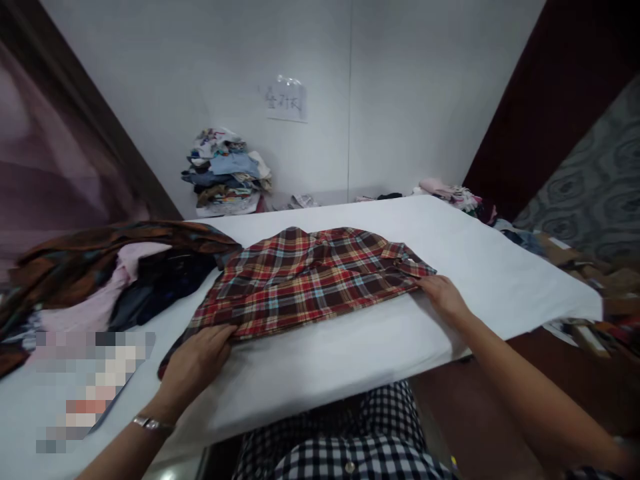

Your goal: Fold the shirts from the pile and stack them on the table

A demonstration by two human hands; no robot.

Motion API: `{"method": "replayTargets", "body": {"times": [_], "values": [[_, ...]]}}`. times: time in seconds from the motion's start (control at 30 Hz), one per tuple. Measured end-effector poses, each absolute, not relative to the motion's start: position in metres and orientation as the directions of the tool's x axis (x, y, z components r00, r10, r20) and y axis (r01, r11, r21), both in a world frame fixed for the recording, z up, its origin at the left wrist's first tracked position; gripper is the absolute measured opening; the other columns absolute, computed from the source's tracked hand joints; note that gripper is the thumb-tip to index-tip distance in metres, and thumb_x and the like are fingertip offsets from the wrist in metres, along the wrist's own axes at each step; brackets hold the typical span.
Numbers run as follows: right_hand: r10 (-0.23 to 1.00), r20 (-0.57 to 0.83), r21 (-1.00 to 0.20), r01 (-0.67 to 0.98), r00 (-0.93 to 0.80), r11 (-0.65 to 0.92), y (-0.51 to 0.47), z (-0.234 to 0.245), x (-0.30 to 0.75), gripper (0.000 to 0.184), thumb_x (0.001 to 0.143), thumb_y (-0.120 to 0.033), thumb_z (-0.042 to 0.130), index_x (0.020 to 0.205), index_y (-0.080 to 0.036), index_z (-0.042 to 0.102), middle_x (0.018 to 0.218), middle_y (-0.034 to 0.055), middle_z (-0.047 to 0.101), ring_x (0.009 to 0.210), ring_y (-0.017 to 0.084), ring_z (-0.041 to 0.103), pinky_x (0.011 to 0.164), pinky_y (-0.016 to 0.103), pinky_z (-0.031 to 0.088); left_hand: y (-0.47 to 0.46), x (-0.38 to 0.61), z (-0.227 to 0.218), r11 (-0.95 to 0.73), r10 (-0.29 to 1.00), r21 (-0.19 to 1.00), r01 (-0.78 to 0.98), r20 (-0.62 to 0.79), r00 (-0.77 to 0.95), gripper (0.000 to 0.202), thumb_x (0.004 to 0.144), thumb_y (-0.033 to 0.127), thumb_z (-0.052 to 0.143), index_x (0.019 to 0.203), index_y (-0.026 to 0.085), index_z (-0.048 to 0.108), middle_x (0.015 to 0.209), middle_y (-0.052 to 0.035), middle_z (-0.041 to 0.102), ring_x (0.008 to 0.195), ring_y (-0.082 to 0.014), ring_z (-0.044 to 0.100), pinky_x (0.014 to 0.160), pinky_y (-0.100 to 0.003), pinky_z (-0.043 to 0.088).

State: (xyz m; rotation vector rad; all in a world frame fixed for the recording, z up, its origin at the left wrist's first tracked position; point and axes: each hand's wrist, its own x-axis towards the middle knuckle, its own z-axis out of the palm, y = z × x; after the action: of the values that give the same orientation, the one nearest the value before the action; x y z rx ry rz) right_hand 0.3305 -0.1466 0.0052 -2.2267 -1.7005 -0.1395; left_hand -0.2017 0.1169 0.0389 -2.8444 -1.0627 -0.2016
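Observation:
A red, brown and cream plaid shirt (310,283) lies folded lengthwise on a white table (320,360), its collar end towards the right. My left hand (200,353) is at the near left of the shirt, fingers closed on its edge, with the thumb hidden. At the collar end, my right hand (443,297) pinches the near corner of the cloth. Some of the left part of the shirt is covered by my left hand and runs to the table's left side.
Left of the shirt is a loose heap of clothes (165,280), dark, brown and pink. A stack of garments (227,170) stands against the back wall, below a paper sign (286,99). More clothes (453,193) lie behind the table's far right edge. A blurred-out patch (95,387) covers something at left.

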Motion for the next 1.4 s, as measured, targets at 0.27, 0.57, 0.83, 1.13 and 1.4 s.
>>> {"method": "replayTargets", "body": {"times": [0.27, 0.57, 0.83, 1.13, 1.4], "values": [[0.937, 0.283, -0.176, 0.972, 0.204, -0.158, -0.151, -0.005, 0.332, 0.039, 0.083, -0.018, 0.042, 0.107, -0.022, 0.073, 0.115, 0.0078, 0.071, 0.112, 0.028, 0.063, 0.097, 0.049, 0.049, 0.109, -0.213, 0.035, -0.774, 0.633, 0.124, 0.621, 0.115, 0.766, 0.039, 0.087, 0.039, 0.047, 0.113, 0.021, 0.069, 0.119, -0.0088, 0.068, 0.109, -0.0247, 0.064, 0.094, -0.036, 0.052], [0.960, 0.260, -0.311, 0.950, 0.105, -0.020, -0.070, 0.014, 0.258, 0.056, 0.095, -0.052, 0.039, 0.138, -0.020, 0.053, 0.148, 0.0094, 0.045, 0.140, 0.029, 0.036, 0.112, 0.051, 0.036, 0.170, -0.151, 0.074, -0.645, 0.764, 0.292, 0.706, 0.269, 0.586, 0.033, 0.091, 0.039, 0.042, 0.107, 0.024, 0.067, 0.114, -0.0029, 0.068, 0.106, -0.0191, 0.062, 0.095, -0.030, 0.047], [0.988, 0.101, -0.127, 0.987, 0.115, -0.102, -0.059, -0.045, 0.253, 0.064, 0.095, -0.059, 0.030, 0.147, -0.023, 0.040, 0.157, 0.0068, 0.025, 0.145, 0.029, 0.020, 0.116, 0.054, 0.023, 0.270, -0.112, 0.059, -0.371, 0.924, 0.260, 0.892, 0.199, 0.326, 0.032, 0.087, 0.029, 0.049, 0.109, 0.017, 0.069, 0.119, -0.0110, 0.067, 0.108, -0.0211, 0.062, 0.093, -0.027, 0.046], [0.990, 0.081, -0.097, 0.989, 0.118, -0.110, -0.060, -0.040, 0.250, 0.062, 0.097, -0.058, 0.029, 0.149, -0.026, 0.034, 0.158, 0.0046, 0.022, 0.146, 0.028, 0.020, 0.116, 0.054, 0.023, 0.325, -0.054, 0.044, -0.341, 0.939, 0.235, 0.910, 0.141, 0.315, 0.039, 0.090, 0.039, 0.046, 0.114, 0.015, 0.064, 0.124, -0.0145, 0.063, 0.116, -0.0238, 0.058, 0.096, -0.030, 0.044], [0.989, 0.076, -0.090, 0.988, 0.130, -0.123, -0.061, -0.034, 0.246, 0.059, 0.098, -0.056, 0.028, 0.151, -0.029, 0.030, 0.158, 0.0031, 0.020, 0.146, 0.026, 0.018, 0.116, 0.053, 0.023, 0.328, -0.030, 0.053, -0.266, 0.962, 0.223, 0.938, 0.121, 0.244, 0.023, 0.078, 0.019, 0.052, 0.094, 0.015, 0.069, 0.109, -0.0183, 0.069, 0.107, -0.0326, 0.063, 0.087, -0.042, 0.045]]}}
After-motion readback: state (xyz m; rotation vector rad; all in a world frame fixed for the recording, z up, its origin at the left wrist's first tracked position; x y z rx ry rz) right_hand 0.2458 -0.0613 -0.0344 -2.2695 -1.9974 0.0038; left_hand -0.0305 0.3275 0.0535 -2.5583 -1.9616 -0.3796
